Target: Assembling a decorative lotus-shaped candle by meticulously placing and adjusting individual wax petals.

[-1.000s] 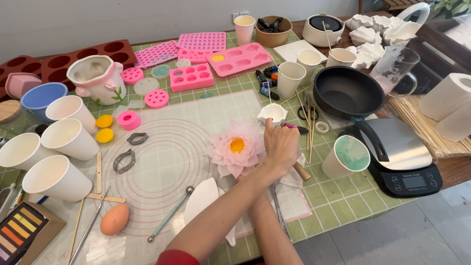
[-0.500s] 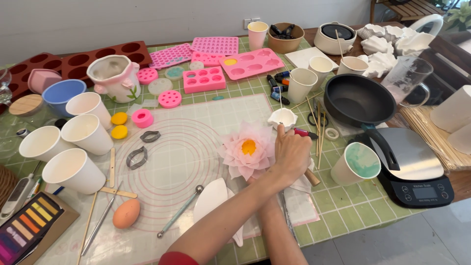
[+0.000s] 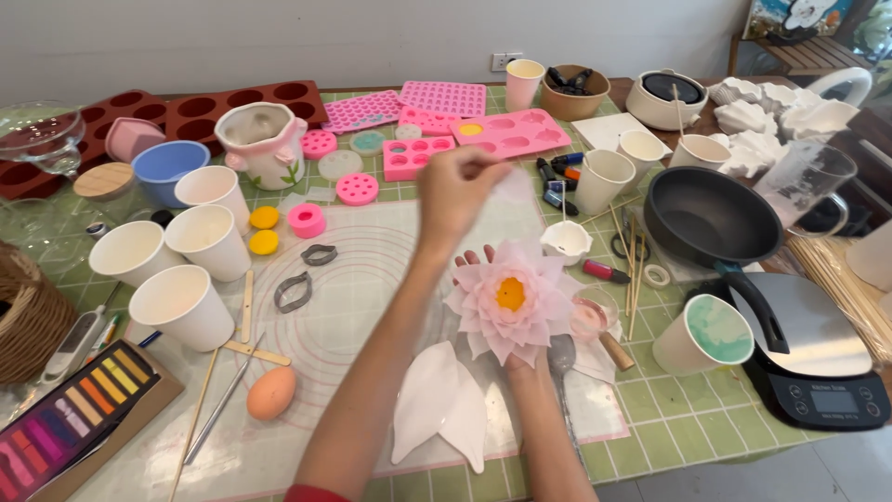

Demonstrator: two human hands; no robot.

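Observation:
My right hand (image 3: 483,260) cups a pale pink wax flower (image 3: 509,311) with a yellow centre from beneath, just above the white silicone mat (image 3: 362,279); only its fingertips show behind the petals. Raised above and behind the flower, my left hand (image 3: 455,186) pinches a thin translucent white petal (image 3: 513,188) between its fingertips. Two large white petal shapes (image 3: 441,414) lie on the mat near my forearms. A small white dish (image 3: 565,242) stands just right of the flower.
White paper cups (image 3: 181,302) stand at the left, with metal petal cutters (image 3: 295,290) and an egg-shaped sponge (image 3: 271,392) on the mat. Pink moulds (image 3: 511,132) lie at the back. A black pan (image 3: 711,218), a kitchen scale (image 3: 818,372) and a green-tinted cup (image 3: 704,335) sit at right.
My left hand has lifted off the flower and risen toward the back with a thin petal in its fingers. The flower is now held up in my right hand.

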